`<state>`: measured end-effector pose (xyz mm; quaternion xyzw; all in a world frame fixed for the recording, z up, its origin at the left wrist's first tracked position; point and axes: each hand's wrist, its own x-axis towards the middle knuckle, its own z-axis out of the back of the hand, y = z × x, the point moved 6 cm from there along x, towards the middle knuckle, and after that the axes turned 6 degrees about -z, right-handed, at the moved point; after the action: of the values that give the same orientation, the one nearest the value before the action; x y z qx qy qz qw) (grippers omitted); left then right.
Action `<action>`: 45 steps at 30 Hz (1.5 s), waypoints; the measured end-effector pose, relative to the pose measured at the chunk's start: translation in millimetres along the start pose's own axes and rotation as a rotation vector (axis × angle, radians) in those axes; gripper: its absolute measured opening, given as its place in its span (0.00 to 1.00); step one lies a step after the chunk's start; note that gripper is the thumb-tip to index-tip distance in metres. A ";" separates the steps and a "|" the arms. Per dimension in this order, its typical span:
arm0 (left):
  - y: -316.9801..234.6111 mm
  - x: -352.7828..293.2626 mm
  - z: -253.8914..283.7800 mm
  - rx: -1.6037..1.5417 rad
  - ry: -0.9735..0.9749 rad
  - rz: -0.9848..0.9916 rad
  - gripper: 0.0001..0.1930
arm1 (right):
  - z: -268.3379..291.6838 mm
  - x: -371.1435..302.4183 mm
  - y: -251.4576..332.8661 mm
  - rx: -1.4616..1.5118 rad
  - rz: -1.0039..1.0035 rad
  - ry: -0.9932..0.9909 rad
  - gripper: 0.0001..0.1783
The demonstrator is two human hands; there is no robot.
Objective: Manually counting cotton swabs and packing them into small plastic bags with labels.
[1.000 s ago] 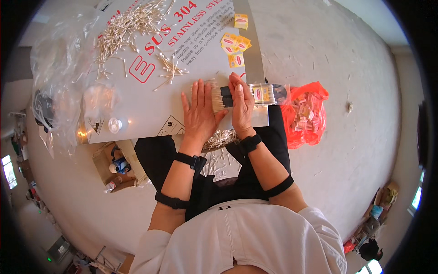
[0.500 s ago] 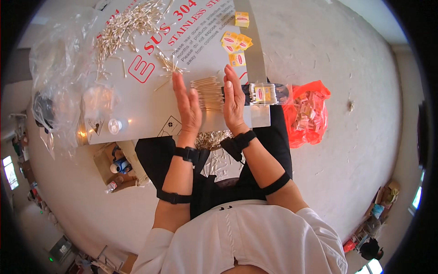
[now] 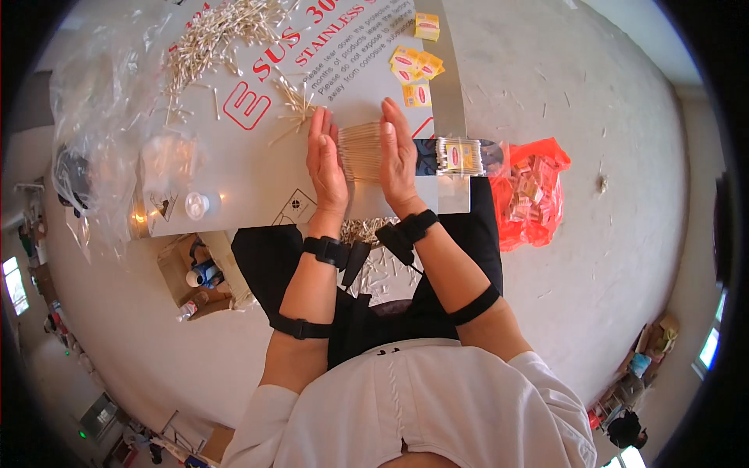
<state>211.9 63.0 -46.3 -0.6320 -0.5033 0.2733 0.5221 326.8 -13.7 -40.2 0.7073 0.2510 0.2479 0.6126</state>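
Note:
A layer of cotton swabs [image 3: 361, 152] lies side by side on the table between my hands, sticks running crosswise. My left hand [image 3: 326, 164] stands on edge at the left ends, fingers straight and together. Facing it, my right hand [image 3: 399, 160] is at the right ends, its fingers likewise stretched out. Both palms border the swabs, and neither hand is wrapped round them. Just right of my right hand, a clear pack of swabs with a yellow label [image 3: 460, 157] lies on a dark strip at the table's edge.
A large heap of loose swabs [image 3: 222, 47] covers the far left, with a smaller cluster [image 3: 296, 101] nearer. Yellow cards [image 3: 415, 64] lie far right. A red bag of small packs [image 3: 534, 191] stands right of the table. Clear plastic [image 3: 105, 117] and a small white cup [image 3: 197, 205] are left.
My hands have come slightly closer together, their palms nearer the swab ends. The whole view has shifted a little, moving the table and its contents slightly.

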 end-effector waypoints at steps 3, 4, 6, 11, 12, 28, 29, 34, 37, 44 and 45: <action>-3.0 -1.3 0.9 -0.030 -0.017 0.008 0.34 | -2.6 4.3 0.3 -0.038 -0.036 -0.019 0.24; -4.4 -0.5 0.3 -0.042 -0.021 0.010 0.33 | -1.8 6.5 -5.7 0.122 -0.097 -0.045 0.24; -7.0 -2.7 3.7 -0.053 -0.026 0.012 0.33 | 8.5 5.3 -5.7 0.156 -0.115 -0.055 0.24; -48.1 -31.5 -6.4 1.012 0.490 -0.463 0.35 | 49.0 -12.7 -2.9 0.304 -0.165 -0.083 0.25; -47.5 -37.1 -11.3 1.167 0.607 -0.481 0.38 | 51.9 -16.3 -0.5 0.306 -0.165 -0.083 0.25; -17.0 -51.2 -34.6 1.547 0.695 -0.219 0.45 | 39.4 -43.8 6.5 0.183 -0.147 -0.071 0.23; -15.9 -49.9 -35.2 1.531 0.660 -0.213 0.44 | 37.0 -43.7 8.1 0.176 -0.141 -0.063 0.22; -23.0 -35.8 -23.3 1.207 0.413 -0.284 0.39 | 32.7 -22.4 3.9 0.167 -0.116 -0.062 0.22; -19.5 -10.4 -7.7 0.704 0.155 -0.163 0.34 | 23.0 -3.1 0.4 0.107 -0.078 -0.056 0.24; -2.2 7.3 -17.1 0.353 0.102 -0.113 0.30 | -3.2 10.4 -3.5 0.027 -0.010 0.018 0.27; -1.7 6.2 -17.7 0.349 0.104 -0.112 0.30 | -1.6 11.5 -5.1 -0.004 -0.004 0.022 0.27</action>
<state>228.8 61.8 -38.2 -0.5163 -0.4547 0.2940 0.6635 334.1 -4.3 -44.6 0.7028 0.2584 0.2551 0.6118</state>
